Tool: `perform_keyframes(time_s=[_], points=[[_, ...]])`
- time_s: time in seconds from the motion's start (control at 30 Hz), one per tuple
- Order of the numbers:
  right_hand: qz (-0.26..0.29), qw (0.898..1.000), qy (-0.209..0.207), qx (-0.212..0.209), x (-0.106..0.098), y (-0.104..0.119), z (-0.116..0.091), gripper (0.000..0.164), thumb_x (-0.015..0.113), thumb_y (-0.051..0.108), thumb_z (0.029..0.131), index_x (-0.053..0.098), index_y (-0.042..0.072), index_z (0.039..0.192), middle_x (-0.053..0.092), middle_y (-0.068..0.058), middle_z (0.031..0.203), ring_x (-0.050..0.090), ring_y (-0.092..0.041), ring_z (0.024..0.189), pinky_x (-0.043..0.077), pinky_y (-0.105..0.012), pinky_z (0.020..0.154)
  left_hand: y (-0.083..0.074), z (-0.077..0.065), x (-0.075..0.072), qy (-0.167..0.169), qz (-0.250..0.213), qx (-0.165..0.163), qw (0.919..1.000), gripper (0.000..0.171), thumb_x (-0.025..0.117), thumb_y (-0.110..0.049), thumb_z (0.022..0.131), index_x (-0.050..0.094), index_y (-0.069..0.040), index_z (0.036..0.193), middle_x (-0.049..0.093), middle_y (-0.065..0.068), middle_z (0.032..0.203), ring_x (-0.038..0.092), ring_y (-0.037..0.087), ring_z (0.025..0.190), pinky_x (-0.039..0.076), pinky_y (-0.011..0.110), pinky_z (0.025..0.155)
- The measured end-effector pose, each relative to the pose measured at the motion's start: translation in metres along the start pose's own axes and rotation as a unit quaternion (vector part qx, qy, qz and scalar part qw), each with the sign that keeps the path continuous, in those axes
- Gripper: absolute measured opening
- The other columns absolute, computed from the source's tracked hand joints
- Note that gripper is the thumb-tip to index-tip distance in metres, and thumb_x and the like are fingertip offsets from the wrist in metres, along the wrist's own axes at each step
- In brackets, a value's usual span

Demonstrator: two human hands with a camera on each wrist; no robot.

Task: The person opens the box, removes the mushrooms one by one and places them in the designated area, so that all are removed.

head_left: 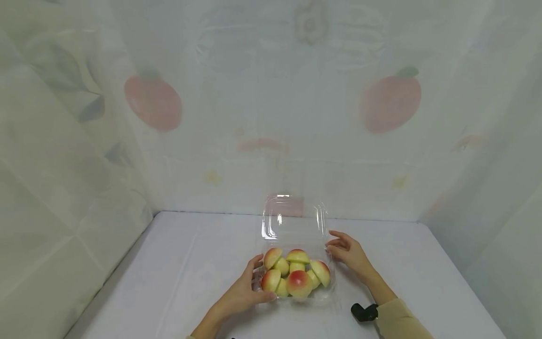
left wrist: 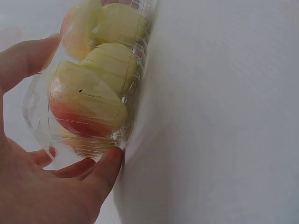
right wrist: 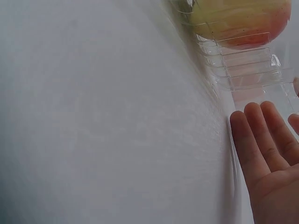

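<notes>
A clear plastic clamshell box (head_left: pixel 326 294) sits on the table with its lid (head_left: pixel 292 226) raised at the back. Inside lie several mushroom-shaped pieces (head_left: pixel 299 283), yellow with red-tinged caps. My left hand (head_left: pixel 247 289) grips the box's left end, thumb at the near rim and fingers around the far side. In the left wrist view, its fingertips (left wrist: pixel 110 161) press low on the ribbed wall. By the back right corner, my right hand (head_left: pixel 349 254) has its fingers extended, thumb side at the rim. Three straight fingers (right wrist: pixel 261 140) show beside the box in the right wrist view.
The box stands on a white-covered table (head_left: pixel 203 254). A pale curtain (head_left: pixel 271 117) with printed fruit rises behind it, with more sheeting along both sides. A black device (head_left: pixel 364 312) is at the right wrist, by the beige sleeve (head_left: pixel 400 320).
</notes>
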State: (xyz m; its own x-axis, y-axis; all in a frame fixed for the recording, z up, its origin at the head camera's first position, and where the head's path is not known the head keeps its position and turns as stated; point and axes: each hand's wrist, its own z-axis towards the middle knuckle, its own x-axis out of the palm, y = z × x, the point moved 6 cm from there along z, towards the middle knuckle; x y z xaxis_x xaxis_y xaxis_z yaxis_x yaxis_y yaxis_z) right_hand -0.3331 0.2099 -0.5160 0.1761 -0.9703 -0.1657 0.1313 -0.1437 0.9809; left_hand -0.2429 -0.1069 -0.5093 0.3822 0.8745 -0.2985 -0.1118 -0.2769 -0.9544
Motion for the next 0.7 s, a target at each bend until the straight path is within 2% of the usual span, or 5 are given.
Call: perform_keyframes(time_s=[0.17,0.37,0.57,0.7], points=[[-0.011,1.000,-0.011,-0.010,-0.001,0.002,-0.003,0.058,0.071,0.009,0.096,0.046,-0.008,0.145,0.066,-0.027,0.113,0.069,-0.019,0.096,0.057,-0.025,0.080,0.004,0.002,0.000,-0.001,0.004,-0.009,1.0000,0.106,0.085,-0.027,0.082,0.016,-0.010,0.161,0.027,0.021,0.160,0.038,0.047,0.140,0.034,0.059,0.113],[-0.064,0.997,-0.022,-0.033,-0.002,0.011,-0.008,0.053,0.072,0.011,0.095,0.051,-0.006,0.142,0.068,-0.022,0.112,0.069,-0.018,0.097,0.058,-0.025,0.080,0.006,0.002,-0.002,-0.002,0.000,-0.014,0.9999,0.107,0.085,-0.027,0.082,0.015,-0.011,0.161,0.026,0.022,0.161,0.035,0.049,0.142,0.033,0.059,0.114],[-0.158,0.984,-0.035,-0.080,-0.004,0.031,-0.016,0.046,0.072,0.013,0.096,0.058,-0.004,0.135,0.070,-0.013,0.108,0.067,-0.020,0.098,0.056,-0.026,0.080,0.006,0.001,-0.003,-0.005,0.008,-0.020,0.9998,0.107,0.086,-0.029,0.083,0.015,-0.011,0.161,0.027,0.022,0.161,0.036,0.049,0.141,0.033,0.059,0.114],[-0.185,0.978,-0.041,-0.091,-0.005,0.041,-0.022,0.041,0.072,0.015,0.096,0.062,-0.003,0.132,0.071,-0.012,0.109,0.068,-0.025,0.101,0.056,-0.027,0.084,0.006,0.001,-0.004,-0.006,0.013,-0.019,0.9997,0.106,0.085,-0.030,0.083,0.016,-0.012,0.161,0.028,0.021,0.161,0.036,0.049,0.141,0.033,0.060,0.114]])
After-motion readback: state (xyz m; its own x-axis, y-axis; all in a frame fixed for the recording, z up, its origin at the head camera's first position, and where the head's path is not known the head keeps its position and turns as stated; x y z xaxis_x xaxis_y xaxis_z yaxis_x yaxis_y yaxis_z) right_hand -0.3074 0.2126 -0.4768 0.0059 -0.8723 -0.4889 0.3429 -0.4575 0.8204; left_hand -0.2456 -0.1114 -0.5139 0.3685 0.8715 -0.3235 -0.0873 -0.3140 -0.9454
